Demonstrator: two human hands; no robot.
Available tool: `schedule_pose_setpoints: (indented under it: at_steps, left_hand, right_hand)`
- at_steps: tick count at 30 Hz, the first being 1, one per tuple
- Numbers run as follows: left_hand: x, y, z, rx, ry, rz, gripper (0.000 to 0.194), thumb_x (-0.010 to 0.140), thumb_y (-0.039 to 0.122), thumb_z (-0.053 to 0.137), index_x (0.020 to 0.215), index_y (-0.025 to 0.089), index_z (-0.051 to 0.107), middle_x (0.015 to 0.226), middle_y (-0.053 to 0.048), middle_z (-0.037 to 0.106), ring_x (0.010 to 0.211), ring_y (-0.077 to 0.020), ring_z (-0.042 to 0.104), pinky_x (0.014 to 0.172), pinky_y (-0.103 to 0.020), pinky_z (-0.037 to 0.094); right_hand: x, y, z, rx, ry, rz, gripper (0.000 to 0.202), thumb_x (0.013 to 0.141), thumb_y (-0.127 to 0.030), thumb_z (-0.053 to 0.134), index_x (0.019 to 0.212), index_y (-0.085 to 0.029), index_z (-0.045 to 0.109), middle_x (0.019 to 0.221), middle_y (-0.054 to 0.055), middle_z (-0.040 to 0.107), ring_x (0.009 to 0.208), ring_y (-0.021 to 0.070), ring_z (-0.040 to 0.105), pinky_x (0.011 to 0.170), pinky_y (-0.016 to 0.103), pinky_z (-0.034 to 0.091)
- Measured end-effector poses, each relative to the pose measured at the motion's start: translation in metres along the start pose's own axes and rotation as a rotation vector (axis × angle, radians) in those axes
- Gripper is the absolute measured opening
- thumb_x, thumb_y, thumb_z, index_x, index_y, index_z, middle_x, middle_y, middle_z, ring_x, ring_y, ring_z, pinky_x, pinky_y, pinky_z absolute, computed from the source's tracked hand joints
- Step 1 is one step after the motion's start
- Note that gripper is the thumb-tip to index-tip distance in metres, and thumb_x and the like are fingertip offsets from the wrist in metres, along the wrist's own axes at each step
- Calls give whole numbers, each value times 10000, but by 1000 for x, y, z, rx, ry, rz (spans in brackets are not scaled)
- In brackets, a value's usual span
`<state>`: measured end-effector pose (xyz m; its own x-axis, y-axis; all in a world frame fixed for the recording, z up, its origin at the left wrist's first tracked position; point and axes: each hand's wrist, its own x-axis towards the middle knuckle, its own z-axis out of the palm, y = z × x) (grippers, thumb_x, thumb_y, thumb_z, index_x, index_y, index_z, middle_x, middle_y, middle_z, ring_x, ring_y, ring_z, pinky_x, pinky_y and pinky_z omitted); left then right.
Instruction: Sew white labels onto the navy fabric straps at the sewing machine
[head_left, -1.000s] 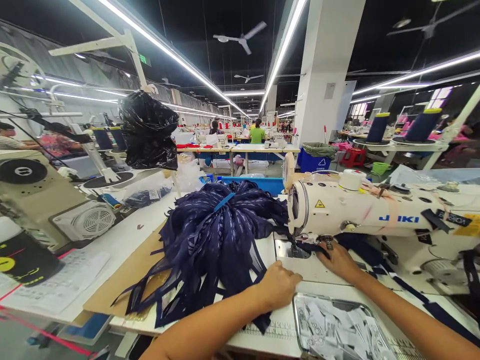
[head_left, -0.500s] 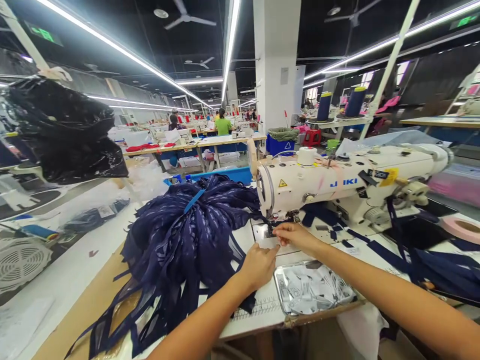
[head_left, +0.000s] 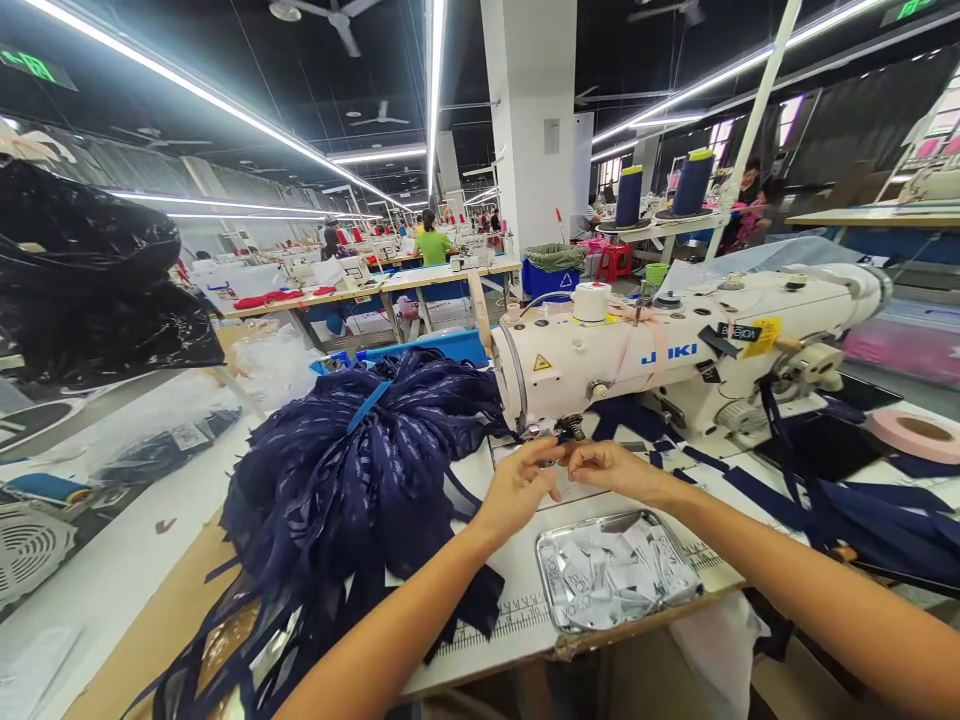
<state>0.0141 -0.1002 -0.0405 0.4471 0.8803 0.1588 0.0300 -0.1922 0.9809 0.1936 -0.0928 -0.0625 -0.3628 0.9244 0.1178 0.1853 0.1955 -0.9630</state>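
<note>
My left hand point(head_left: 521, 485) and my right hand point(head_left: 611, 470) meet at the fingertips, just in front of the needle area of a white sewing machine point(head_left: 622, 355). The fingers of both are bent inward and closed. What lies between the fingertips is too small and hidden to name. Left of my hands, a big bundle of navy fabric strips point(head_left: 337, 470) is gathered under a blue band point(head_left: 369, 405). Below my hands, a metal tray point(head_left: 541, 570) holds many small white printed labels point(head_left: 615, 570).
A printed ruler point(head_left: 495, 625) runs along the table's front edge. Navy scraps point(head_left: 765, 495) and a pink tape roll point(head_left: 911, 436) lie at right. A black plastic bag point(head_left: 90, 280) hangs at left. Navy thread cones point(head_left: 690, 185) stand behind. A person in green point(head_left: 433, 245) sits farther off.
My left hand has risen and moved to the right hand's fingertips, its fingers now bent toward them. My right hand has shifted slightly right against the machine. The whole view has turned a little right.
</note>
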Motion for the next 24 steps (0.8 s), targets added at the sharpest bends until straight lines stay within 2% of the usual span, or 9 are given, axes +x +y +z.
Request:
schedule_pose_setpoints:
  at_steps: [4, 7, 9, 12, 14, 16, 19, 22, 24]
  left_hand:
    - [7, -11, 14, -248, -132, -141, 625, 575, 417, 728, 1095, 147, 509, 1028, -120, 603, 509, -72, 544, 610, -264, 442]
    - [9, -20, 16, -224, -151, -162, 591, 556, 416, 739, 1035, 135, 536, 833, -69, 647, 500, -88, 533, 594, -268, 445]
    - [9, -23, 14, -100, -122, -132, 443, 615, 391, 696, 963, 146, 574, 760, -48, 652, 510, -106, 534, 585, -271, 445]
    - [6, -23, 8, 322, -23, 50, 116, 708, 278, 604, 763, 180, 635, 687, -29, 654, 576, -129, 536, 667, -288, 434]
    - [3, -23, 3, 574, 9, 180, 111, 738, 213, 551, 670, 191, 636, 645, -19, 647, 595, -132, 525, 746, -311, 406]
    - [1, -22, -1, 663, 13, 211, 142, 746, 194, 522, 646, 190, 622, 617, -11, 630, 584, -130, 511, 772, -324, 390]
    - [0, -23, -1, 432, -6, 59, 110, 738, 245, 532, 799, 181, 598, 733, -25, 637, 543, -111, 504, 675, -295, 414]
    - [0, -23, 3, -37, -128, -124, 427, 707, 329, 584, 1087, 177, 464, 838, -45, 621, 528, -103, 535, 589, -258, 411]
    - [-1, -24, 7, -214, -197, -180, 544, 676, 346, 622, 1139, 167, 400, 754, -21, 605, 569, -124, 566, 607, -256, 410]
  right_hand:
    - [-8, 4, 0, -8, -50, -26, 310, 699, -470, 587, 635, -168, 575, 876, 34, 560, 820, 173, 548, 794, 340, 409]
    - [-11, 6, -1, -32, -21, -86, 315, 723, -467, 570, 633, -165, 572, 983, 66, 528, 925, 196, 535, 853, 363, 393]
    - [-12, 6, -2, -74, -4, -127, 289, 738, -439, 561, 638, -168, 570, 1028, 80, 512, 990, 205, 513, 901, 376, 362]
    - [-12, 4, -3, -156, -2, -136, 226, 752, -377, 555, 643, -179, 555, 1066, 83, 513, 1041, 210, 489, 933, 392, 333]
    - [-12, 3, -3, -202, 0, -138, 201, 756, -344, 551, 638, -182, 540, 1075, 82, 519, 1046, 210, 487, 933, 397, 332]
    - [-11, 3, -3, -236, 12, -159, 188, 763, -317, 544, 635, -182, 526, 1072, 84, 526, 1045, 207, 490, 926, 395, 340]
    - [-10, 3, 2, -279, 45, -207, 162, 785, -284, 519, 659, -184, 534, 1087, 83, 522, 1064, 198, 481, 935, 387, 337]
    - [-8, 3, 9, -303, 70, -260, 164, 801, -283, 494, 685, -185, 556, 1111, 81, 506, 1080, 197, 470, 945, 377, 326]
    - [-8, 3, 14, -295, 76, -282, 176, 803, -289, 486, 682, -182, 557, 1116, 84, 504, 1067, 202, 476, 931, 375, 336]
